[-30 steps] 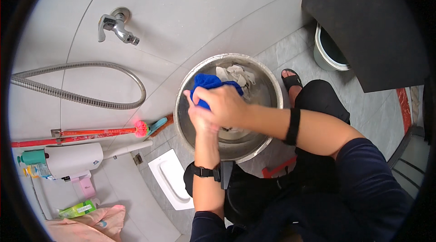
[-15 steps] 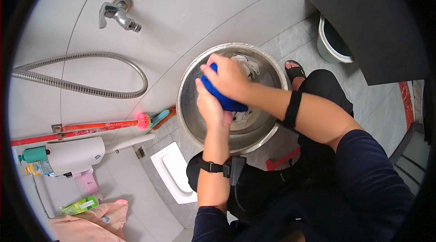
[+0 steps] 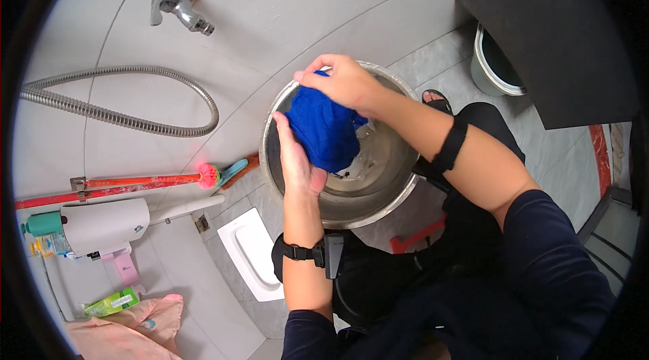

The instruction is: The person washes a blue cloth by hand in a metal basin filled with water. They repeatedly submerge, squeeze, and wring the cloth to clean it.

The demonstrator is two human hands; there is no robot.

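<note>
A wet blue cloth (image 3: 321, 130) hangs spread between my two hands over a round metal basin (image 3: 378, 217). My left hand (image 3: 299, 164) cups its left and lower side, with the fingers partly hidden behind the fabric. The top edge is pinched by my right hand (image 3: 343, 83), which comes in from the right. Below the cloth, the basin holds shallow water and a whitish cloth (image 3: 365, 154), mostly covered from sight by the blue one.
On the wall are a tap (image 3: 182, 8) and a looped metal hose (image 3: 149, 132). A pink-headed brush (image 3: 207, 175) and a white squat pan (image 3: 250, 255) lie to the left. At the right stand a grey bucket (image 3: 490, 69) and a dark panel (image 3: 547, 35).
The blue cloth was bunched and squeezed between both hands; now it is opened out wider. My right hand has risen to its top edge, and my left hand has shifted slightly left.
</note>
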